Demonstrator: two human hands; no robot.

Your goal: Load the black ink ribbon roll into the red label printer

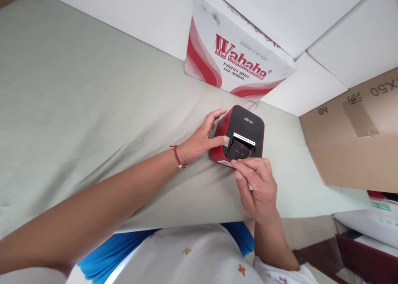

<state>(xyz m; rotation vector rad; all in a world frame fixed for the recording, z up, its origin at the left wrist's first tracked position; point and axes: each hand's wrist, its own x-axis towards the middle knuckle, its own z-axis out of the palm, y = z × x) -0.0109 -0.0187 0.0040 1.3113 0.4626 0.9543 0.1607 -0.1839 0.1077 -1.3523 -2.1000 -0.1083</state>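
Red-and-black device (248, 126) sits right of center on the pale green cloth (77, 89), nearer the cloth's far edge at the carton than the left end. Wide run of cloth to its left; narrower strip to its right, ending at a brown carton (336, 151). Far side is tight: Wahaha carton (236, 56) stands just beyond the device, with white panels (124, 18) behind. Near cloth edge lies between device and the person's white shirt (186, 259). Left hand (202, 141) spread at the device's left side, thumb on the top face, fingers along the red wall. Right hand (261, 184) at the near edge, thumb and fingertips drawn close; can't tell what, if anything, they pinch. Device: rounded-corner block, smooth black top, glossy red sides, dark recess (239, 150) toward the near end, white label strip (244, 139) along its far rim. Cloth is matte, softly creased. Brown carton is plain cardboard with tape; Wahaha one is printed red on white. Red cord bracelet (176, 156) on the left wrist.
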